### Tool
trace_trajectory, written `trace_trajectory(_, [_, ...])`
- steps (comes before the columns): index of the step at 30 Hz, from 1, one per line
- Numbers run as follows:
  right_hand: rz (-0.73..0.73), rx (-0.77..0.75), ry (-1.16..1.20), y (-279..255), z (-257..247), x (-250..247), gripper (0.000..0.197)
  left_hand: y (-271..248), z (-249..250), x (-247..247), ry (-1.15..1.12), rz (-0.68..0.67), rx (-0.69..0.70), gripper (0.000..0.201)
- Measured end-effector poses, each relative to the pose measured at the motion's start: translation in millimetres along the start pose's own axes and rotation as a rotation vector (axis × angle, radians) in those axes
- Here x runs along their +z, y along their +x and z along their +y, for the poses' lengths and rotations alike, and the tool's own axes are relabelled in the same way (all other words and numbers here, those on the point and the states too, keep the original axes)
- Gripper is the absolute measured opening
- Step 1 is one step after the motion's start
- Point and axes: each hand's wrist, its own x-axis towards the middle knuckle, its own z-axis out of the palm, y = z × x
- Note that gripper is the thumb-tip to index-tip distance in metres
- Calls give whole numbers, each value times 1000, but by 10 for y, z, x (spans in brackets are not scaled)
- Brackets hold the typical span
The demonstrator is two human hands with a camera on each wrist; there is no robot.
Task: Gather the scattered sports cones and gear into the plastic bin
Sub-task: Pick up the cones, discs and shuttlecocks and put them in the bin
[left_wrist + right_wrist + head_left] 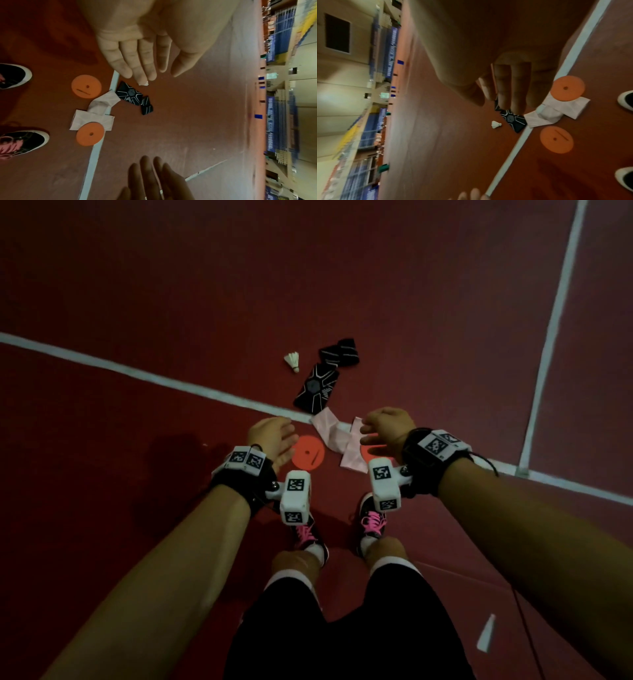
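Note:
Over the red court floor my left hand [274, 440] hovers empty, its fingers straight [137, 65]. Just to its right lies a flat orange disc cone [307, 454]. My right hand [387, 429] hangs with loosely curled fingers [510, 88], holds nothing, and partly covers a second orange disc cone [567, 88]. That disc rests on a pale folded cloth [330, 431]. Beyond the cloth lie a black patterned pad [317, 388], black striped wristbands [339, 354] and a white shuttlecock [293, 361]. No plastic bin is in view.
White court lines [137, 374] cross the floor under the gear. My black shoes with pink laces [306, 537] stand just behind the discs. A small white strip [486, 633] lies at the lower right. Blue banners [281, 121] line the far hall side.

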Motion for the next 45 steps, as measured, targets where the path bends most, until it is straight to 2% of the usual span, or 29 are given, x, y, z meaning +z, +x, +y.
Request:
trace_trajectory(2, [-15, 39, -20, 413, 216, 164, 8, 415, -194, 81, -13, 4, -32, 7])
trace_trajectory(4, [-55, 90, -13, 812, 443, 346, 18, 836, -382, 156, -48, 4, -55, 6])
trace_trajectory(6, [-96, 101, -65, 1287, 731, 550, 18, 1305, -615, 228, -83, -3, -69, 8])
trace_trajectory(9, [-103, 54, -273, 2141, 1119, 816, 3, 2063, -1009, 349, -107, 2, -67, 9])
trace_trajectory(13, [-22, -37, -529, 3236, 1408, 930, 6, 2926, -1435, 467, -98, 30, -71, 17])
trace_trajectory(16, [8, -120, -678, 3988, 1613, 997, 21, 3465, -1635, 601, -68, 1, 12, 9])
trace_trajectory(18, [26, -166, -776, 4411, 1760, 1062, 24, 3737, -1656, 683, -22, -14, 93, 11])
trace_trajectory(21, [-23, -129, -885, 5020, 1972, 1192, 26, 4169, -1599, 824, 27, -37, 208, 10])
trace_trajectory(23, [-89, -93, -1011, 5335, 2031, 1264, 36, 4325, -1461, 916, 102, -49, 306, 5])
trace_trajectory(26, [-101, -101, -1086, 5584, 1971, 1284, 41, 4380, -1260, 1035, 128, -150, 457, 3])
trace_trajectory(28, [-138, -107, -1053, 5661, 1923, 1244, 39, 4404, -1230, 1066, 91, -210, 433, 3])
trace_trajectory(30, [-151, -74, -1024, 5662, 1933, 1164, 31, 4442, -1267, 1095, 120, -178, 412, 4])
trace_trajectory(32, [-146, -61, -1031, 5607, 1987, 1116, 27, 4448, -1323, 1107, 168, -114, 455, 3])
trace_trajectory(36, [36, -189, -1020, 5463, 1871, 1138, 28, 4420, -1361, 1072, 292, -107, 546, 6])
trace_trajectory(39, [132, -355, -635, 5374, 1542, 1194, 16, 4533, -1320, 1008, 364, -89, 585, 20])
trace_trajectory(42, [231, -557, -171, 5217, 1327, 1234, 24, 4643, -1243, 924, 356, -85, 556, 35])
trace_trajectory(43, [235, -606, -98, 5133, 1286, 1253, 24, 4664, -1226, 899, 361, -101, 548, 42])
trace_trajectory(45, [145, -644, -4, 4976, 1260, 1306, 23, 4661, -1212, 873, 376, -196, 510, 56])
